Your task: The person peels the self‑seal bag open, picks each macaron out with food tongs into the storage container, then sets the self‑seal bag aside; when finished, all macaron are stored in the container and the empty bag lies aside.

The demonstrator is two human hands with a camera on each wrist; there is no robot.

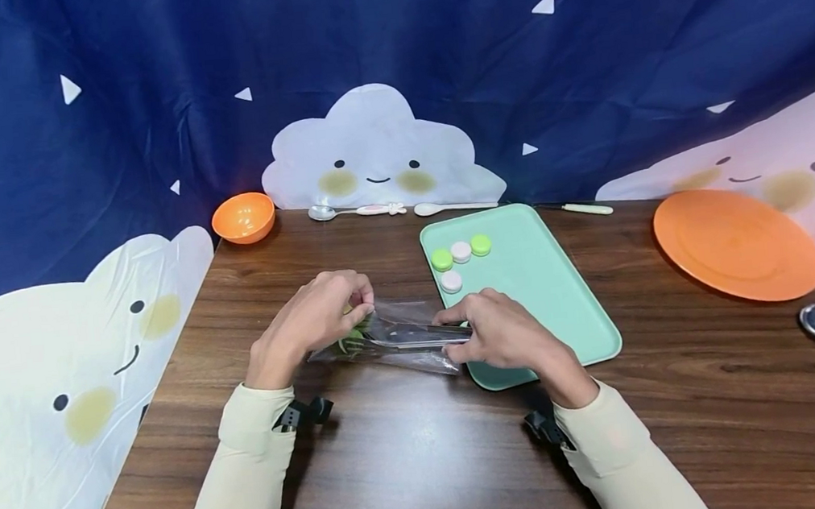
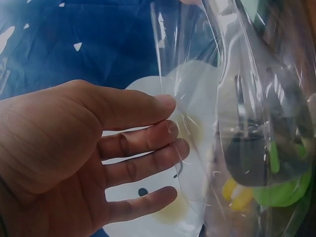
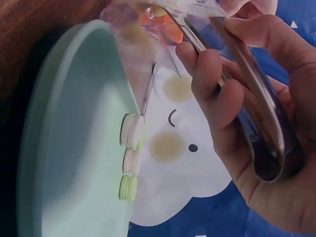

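The left hand [image 1: 321,314] pinches the clear bag [image 1: 393,345] at its closed end above the bench [image 1: 411,456]; the right hand [image 1: 497,331] clamps metal tongs [image 1: 422,334] pushed inside, seemingly onto green pieces. Best to hold the bag taut and the tongs level.

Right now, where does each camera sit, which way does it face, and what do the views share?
Head: worn on the head, looks forward and down at the brown wooden table; both cream sleeves and both hands show.
Left wrist: looks along the left hand to the clear plastic bag.
Right wrist: looks past the right hand, which grips the shiny metal tongs, to the mint green tray.
Shared: the bag in all three.
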